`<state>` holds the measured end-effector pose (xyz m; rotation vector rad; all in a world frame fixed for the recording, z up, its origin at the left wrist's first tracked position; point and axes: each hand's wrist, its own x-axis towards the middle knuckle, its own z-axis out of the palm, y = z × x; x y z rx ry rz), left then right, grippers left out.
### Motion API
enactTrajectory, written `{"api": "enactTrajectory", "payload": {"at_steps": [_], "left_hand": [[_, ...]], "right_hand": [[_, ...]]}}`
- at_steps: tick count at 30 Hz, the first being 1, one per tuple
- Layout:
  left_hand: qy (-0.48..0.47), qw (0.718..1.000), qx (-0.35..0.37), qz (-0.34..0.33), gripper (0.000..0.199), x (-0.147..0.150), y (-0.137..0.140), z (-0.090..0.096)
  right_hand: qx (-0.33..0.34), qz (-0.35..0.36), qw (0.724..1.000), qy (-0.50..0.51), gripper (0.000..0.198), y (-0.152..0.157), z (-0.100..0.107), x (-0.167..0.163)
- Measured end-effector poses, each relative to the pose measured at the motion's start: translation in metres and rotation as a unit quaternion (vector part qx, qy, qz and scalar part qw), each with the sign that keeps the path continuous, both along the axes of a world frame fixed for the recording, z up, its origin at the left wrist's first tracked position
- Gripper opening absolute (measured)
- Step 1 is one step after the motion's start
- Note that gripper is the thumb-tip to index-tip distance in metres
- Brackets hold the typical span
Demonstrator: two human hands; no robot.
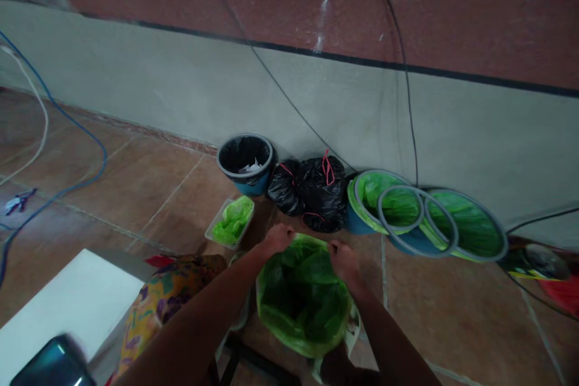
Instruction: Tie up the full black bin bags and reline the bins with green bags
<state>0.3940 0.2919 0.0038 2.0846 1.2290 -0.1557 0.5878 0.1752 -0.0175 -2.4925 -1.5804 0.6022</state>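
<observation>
Between my arms a green plastic bag (303, 298) is spread in a wide round shape, its mouth facing up; whether a bin stands inside it is hidden. My left hand (279, 237) is closed on the far left part of the bag's edge. Along the far right part of that edge, my right hand (344, 259) grips the bag with bent fingers. Just left of my left hand, a clear plastic tub (212, 230) holds crumpled green bags (233, 220). Tied black rubbish bags (322, 190) with red ties lie beyond my hands.
A blue bin (254, 186) with a black liner and paper stands by the wall. Green-lined bins (479, 223) and loose grey rings (452, 217) are at right. A blue cable (85, 181) and keys (18, 202) lie left, behind a white board (72, 313).
</observation>
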Motion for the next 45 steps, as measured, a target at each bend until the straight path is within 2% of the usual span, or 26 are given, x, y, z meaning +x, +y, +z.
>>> {"api": "enactTrajectory", "payload": {"at_steps": [4,10,14,18,21,23,27,30,35,38,42,45], "left_hand": [[0.02,1.0,0.014,0.001,0.032,0.0,0.001,-0.002],[0.028,0.999,0.025,-0.021,0.034,0.006,0.001,0.008],[0.003,0.995,0.043,-0.09,0.043,0.023,-0.001,0.01],[-0.002,0.987,0.071,-0.142,0.028,0.031,-0.003,0.011],[0.0,0.989,0.089,-0.121,0.027,0.024,-0.002,0.013],[0.008,0.989,0.095,-0.112,0.028,0.017,0.0,0.014],[0.036,0.99,0.103,-0.09,0.029,0.008,0.002,0.014],[0.046,0.992,0.098,-0.065,0.031,0.009,-0.001,0.015],[0.031,0.994,0.083,-0.067,0.035,0.013,-0.003,0.017],[0.031,0.994,0.08,-0.066,0.034,0.014,-0.002,0.017],[0.0,0.99,0.137,-0.031,0.035,0.014,-0.01,0.023],[-0.061,0.979,0.197,0.003,0.032,0.014,-0.034,0.028]], "right_hand": [[-0.034,-0.012,0.999,0.016,0.033,0.002,0.003,-0.002],[-0.022,0.009,0.999,0.043,0.037,0.009,0.015,-0.009],[-0.02,0.038,0.997,0.059,0.029,0.018,0.02,-0.017],[0.018,0.042,0.995,0.092,0.028,0.018,0.025,-0.019],[-0.001,0.048,0.993,0.104,0.03,0.007,0.028,-0.007],[-0.032,0.043,0.995,0.079,0.024,-0.003,0.028,0.004],[-0.065,-0.013,0.998,0.007,0.025,-0.022,0.022,0.015],[-0.048,-0.045,0.998,0.008,0.028,-0.03,0.018,0.011],[-0.001,-0.089,0.994,0.06,0.04,-0.031,0.017,0.0],[0.006,-0.089,0.994,0.069,0.036,-0.029,0.015,-0.002],[0.029,-0.097,0.994,0.047,0.032,-0.031,0.008,-0.004],[0.038,-0.112,0.992,0.043,0.034,-0.034,0.006,-0.006]]}}
